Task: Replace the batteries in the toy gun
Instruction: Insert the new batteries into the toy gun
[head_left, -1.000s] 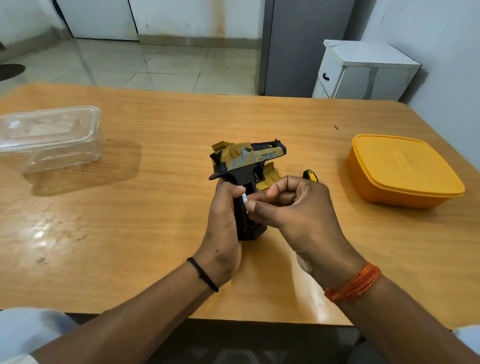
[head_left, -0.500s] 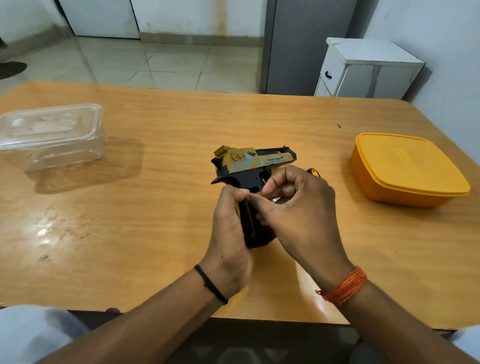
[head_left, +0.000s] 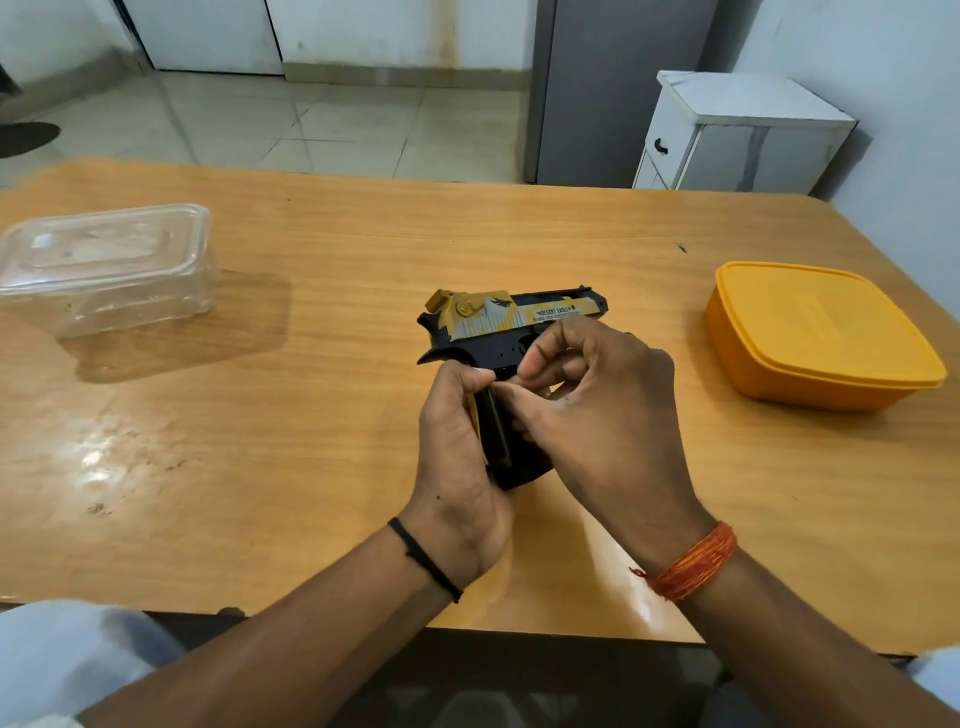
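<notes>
1. At the left of the frame a clear lidded box (head_left: 106, 265) sits on the table (head_left: 322, 415); no writing shows on it.
2. The left hand (head_left: 457, 457) is at centre frame, its grip curled round the rear of the gun (head_left: 511, 332) handle, thumb tip on the upper back edge.
3. The gun stands at centre frame, handle toward the viewer and barrel pointing right. Its yellow-and-black slide carries a bird emblem and the words "DESERT EAGLE"; the smaller line beneath is too fine to read.
4. The right hand (head_left: 597, 410) has its grip pinched together, thumb and forefinger meeting at the top of the handle beside the left thumb. Whether anything is held between them I cannot tell.
5. A second ago a small white piece showed between those fingertips; it is now out of sight, and the gun sits lower, more nearly level.
6. At the right, a yellow box (head_left: 821, 338) with its lid on is well apart from the hands.
</notes>
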